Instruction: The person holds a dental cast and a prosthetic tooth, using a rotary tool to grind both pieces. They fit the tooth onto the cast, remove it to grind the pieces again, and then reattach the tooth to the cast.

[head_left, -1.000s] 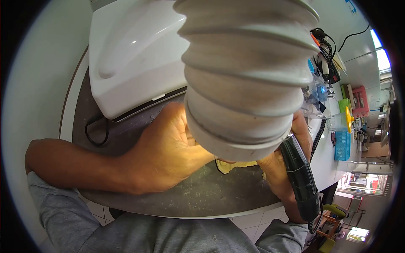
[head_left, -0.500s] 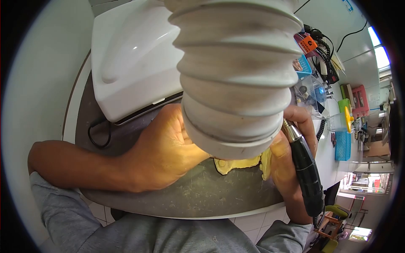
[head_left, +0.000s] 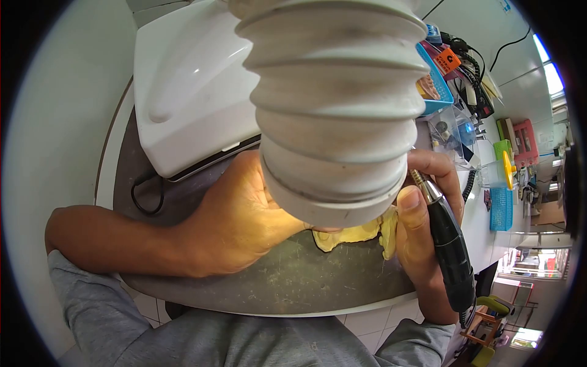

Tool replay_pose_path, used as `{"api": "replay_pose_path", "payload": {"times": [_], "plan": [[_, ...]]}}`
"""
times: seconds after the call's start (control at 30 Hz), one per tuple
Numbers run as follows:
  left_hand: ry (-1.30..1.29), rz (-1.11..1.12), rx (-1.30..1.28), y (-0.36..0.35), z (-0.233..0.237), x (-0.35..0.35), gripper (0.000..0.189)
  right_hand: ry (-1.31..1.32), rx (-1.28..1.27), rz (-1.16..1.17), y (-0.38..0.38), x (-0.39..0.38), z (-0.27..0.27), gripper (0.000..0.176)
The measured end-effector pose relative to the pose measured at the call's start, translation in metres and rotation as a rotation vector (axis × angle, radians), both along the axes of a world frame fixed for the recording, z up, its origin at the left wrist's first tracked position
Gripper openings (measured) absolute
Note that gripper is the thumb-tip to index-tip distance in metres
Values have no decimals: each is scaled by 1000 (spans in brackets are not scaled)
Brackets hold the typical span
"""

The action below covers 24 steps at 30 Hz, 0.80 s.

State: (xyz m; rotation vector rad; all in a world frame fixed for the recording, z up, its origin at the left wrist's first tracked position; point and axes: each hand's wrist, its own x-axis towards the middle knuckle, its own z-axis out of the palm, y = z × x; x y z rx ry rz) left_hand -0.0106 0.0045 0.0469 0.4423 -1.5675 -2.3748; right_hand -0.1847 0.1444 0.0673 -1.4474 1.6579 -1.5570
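hands [head_left: 420, 244], handpiece [head_left: 450, 252] aslant, tip forward-left

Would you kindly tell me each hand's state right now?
Left hand: cannot be told; the hose hides its fingertips.
Right hand: holding the handpiece.

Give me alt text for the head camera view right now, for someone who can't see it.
A person's right hand holds a black corded tool beside irregular yellowish pieces at a dark worktop, the left hand close by. A ribbed pale hose hides parts of both hands; a white machine stands beyond.
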Motion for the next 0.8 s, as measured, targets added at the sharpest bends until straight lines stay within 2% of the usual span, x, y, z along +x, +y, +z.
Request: {"api": "replay_pose_path", "payload": {"times": [0.13, 0.2, 0.3, 0.37, 0.43, 0.5, 0.57, 0.6, 0.63, 0.7, 0.73, 0.8], "plan": [[-6, -2, 21, 0, 2, 1, 28, -2, 16, -12, 0, 1, -1, 35], [17, 16, 38, 0, 1, 1, 26, 119, 30, -10, -1, 0, -2, 36], [12, -5, 25, -1, 0, 1, 23, -2, 17, -9, -1, 0, -1, 37], [27, 25, 30, 0, -3, 2, 20, -78, 96, -45, 1, 5, 6, 55], [30, 29, 50, -1, -6, 3, 17, -12, 41, -60, 4, -6, 10, 73], [72, -96, -106, -9, -4, 8, 15, -57, 29, 42, 18, -23, 22, 80], [52, -81, -102, -3, -3, 7, 11, -324, 36, -62, 40, -23, 36, 85], [61, -69, -56, -2, -5, 7, 12, -340, 14, 89, 59, -44, 32, 85], [72, -55, -11, -2, -6, 6, 12, -315, 48, 35, 71, -45, 34, 84], [52, -63, -25, -3, -8, 4, 11, -291, 105, -43, 99, -53, 29, 67], [80, -45, -32, -3, -8, 4, 11, -291, 104, -53, 108, -50, 27, 67], [104, -23, -47, -5, -6, 4, 11, -271, 252, -373, 123, -42, 27, 41]]}}
